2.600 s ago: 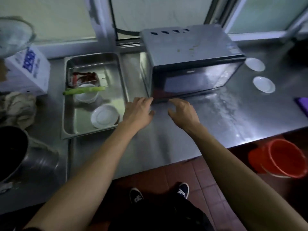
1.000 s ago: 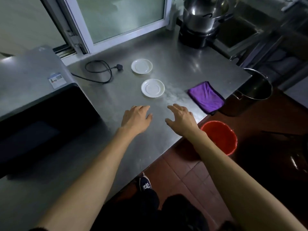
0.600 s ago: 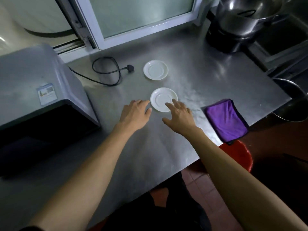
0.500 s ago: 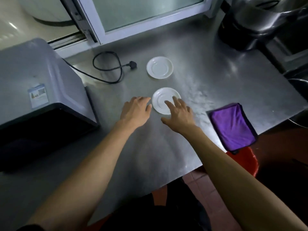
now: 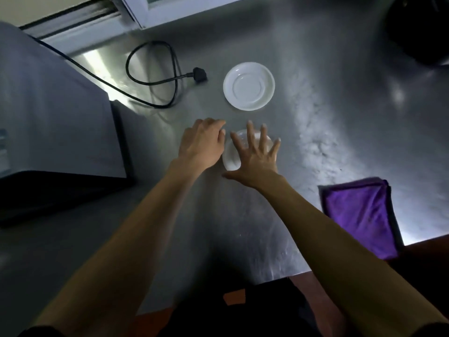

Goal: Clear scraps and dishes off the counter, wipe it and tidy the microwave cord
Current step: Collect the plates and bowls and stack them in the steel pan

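Two white saucers lie on the steel counter (image 5: 315,57). The far saucer (image 5: 249,86) sits uncovered. My right hand (image 5: 255,158) is spread flat over the near saucer (image 5: 230,159), fingers straight, hiding most of it. My left hand (image 5: 202,144) rests beside that saucer's left rim, fingers loosely bent and holding nothing. The microwave (image 5: 53,122) stands at the left. Its black cord (image 5: 150,74) lies in a loose loop behind it, with the plug (image 5: 199,74) near the far saucer. A purple cloth (image 5: 359,215) lies at the counter's front right edge.
A window frame (image 5: 136,10) runs along the back of the counter. A dark pot base (image 5: 422,27) shows at the top right corner. The counter's front edge is close to my body, with red floor tile (image 5: 234,296) below.
My view swung from the microwave front to the counter's right part. Both hands moved forward to the near saucer, and my right hand now covers it.
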Motion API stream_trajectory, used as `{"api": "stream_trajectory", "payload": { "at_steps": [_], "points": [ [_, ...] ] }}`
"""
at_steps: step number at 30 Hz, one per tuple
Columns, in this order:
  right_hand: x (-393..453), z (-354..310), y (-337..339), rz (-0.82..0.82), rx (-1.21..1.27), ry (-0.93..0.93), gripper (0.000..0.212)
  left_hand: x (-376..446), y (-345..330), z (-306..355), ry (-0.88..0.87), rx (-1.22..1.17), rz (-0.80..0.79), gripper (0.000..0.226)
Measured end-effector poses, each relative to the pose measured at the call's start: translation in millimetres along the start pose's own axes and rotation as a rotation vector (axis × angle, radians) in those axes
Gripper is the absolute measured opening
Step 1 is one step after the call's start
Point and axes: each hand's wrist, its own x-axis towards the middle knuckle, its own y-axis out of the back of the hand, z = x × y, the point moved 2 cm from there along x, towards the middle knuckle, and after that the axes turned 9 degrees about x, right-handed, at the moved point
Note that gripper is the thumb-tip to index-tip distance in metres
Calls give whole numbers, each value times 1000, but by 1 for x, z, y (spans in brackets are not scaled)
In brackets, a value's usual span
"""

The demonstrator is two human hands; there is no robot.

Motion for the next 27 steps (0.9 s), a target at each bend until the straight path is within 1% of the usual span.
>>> {"api": "stream_trajectory", "payload": {
  "at_steps": [6,12,18,23,27],
  "points": [
    [7,3,-1,-24,-26,-4,120,13,-1,-2,10,-16,-14,38],
    [7,3,2,55,10,7,110,25,-3,0,-7,-36,-28,38],
    [4,24,13,125,35,-62,107,47,-1,14,-64,-51,1,40],
    [9,56,31,177,101,-154,109,81,0,34,-136,0,50,51],
    [20,83,45,201,132,-214,111,112,-2,47,-125,75,38,68]
  ]
}}
